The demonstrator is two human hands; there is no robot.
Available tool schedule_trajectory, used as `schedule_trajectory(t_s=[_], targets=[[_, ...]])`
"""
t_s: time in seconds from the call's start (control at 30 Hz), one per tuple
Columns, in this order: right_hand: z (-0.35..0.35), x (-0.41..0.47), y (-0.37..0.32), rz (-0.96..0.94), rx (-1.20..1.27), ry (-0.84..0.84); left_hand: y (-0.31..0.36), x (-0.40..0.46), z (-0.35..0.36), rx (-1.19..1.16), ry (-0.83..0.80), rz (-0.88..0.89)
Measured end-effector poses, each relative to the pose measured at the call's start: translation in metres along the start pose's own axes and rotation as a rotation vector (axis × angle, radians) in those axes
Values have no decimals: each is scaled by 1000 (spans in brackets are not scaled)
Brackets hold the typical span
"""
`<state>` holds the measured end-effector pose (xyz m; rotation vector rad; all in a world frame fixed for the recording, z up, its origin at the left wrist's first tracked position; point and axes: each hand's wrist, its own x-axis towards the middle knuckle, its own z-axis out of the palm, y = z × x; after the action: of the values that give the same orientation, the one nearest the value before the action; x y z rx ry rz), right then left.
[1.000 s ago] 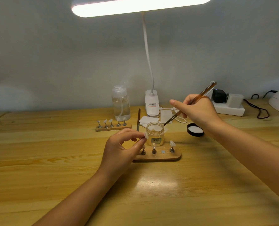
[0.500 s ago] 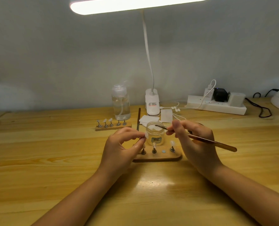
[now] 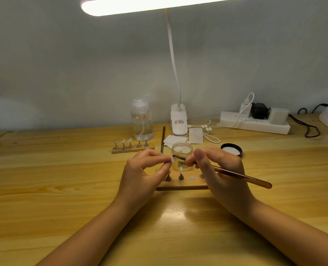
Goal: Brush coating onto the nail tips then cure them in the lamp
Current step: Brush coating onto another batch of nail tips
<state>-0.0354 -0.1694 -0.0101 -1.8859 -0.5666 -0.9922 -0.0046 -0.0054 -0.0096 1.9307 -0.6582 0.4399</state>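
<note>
Nail tip (image 3: pixel 172 158) at middle of frame, pinched in left hand (image 3: pixel 144 173) fingers, brush (image 3: pixel 236 174) gripped in right hand (image 3: pixel 219 172), bristles touching tip, glass jar (image 3: pixel 182 153) just behind, wooden stand (image 3: pixel 182 186) below hands, black lid (image 3: pixel 231 150) to right.

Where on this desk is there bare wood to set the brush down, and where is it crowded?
Free: the near strip of desk between the forearms, and the wide patch left of the left hand. Crowded: around the open jar, the near stand, the jar lid and the far stand.
</note>
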Motion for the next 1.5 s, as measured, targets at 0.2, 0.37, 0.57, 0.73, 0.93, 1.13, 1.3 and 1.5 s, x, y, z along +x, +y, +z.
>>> schedule_trajectory(t_s=[0.2, 0.37, 0.57, 0.73, 0.93, 1.13, 1.3, 1.5], targets=[[-3, -4, -1, 14, 14, 5, 1, -1, -1, 3, 5, -1], [-3, -5, -1, 88, 122, 14, 2, 1, 1, 2, 4, -12], [3, -3, -1, 99, 104, 48, 2, 1, 1, -8, 4, -12], [0, -6, -1, 83, 105, 9, 1, 0, 0, 3, 7, -20], [-1, -5, -3, 97, 127, 60, 1, 1, 0, -1, 1, -29], [3, -1, -3, 34, 20, 8, -1, 1, 1, 10, 15, -12], [-2, -5, -3, 69, 56, 19, -1, 0, 0, 12, 11, -18], [1, -1, -3, 36, 20, 31, 0, 0, 0, 17, 9, -23]])
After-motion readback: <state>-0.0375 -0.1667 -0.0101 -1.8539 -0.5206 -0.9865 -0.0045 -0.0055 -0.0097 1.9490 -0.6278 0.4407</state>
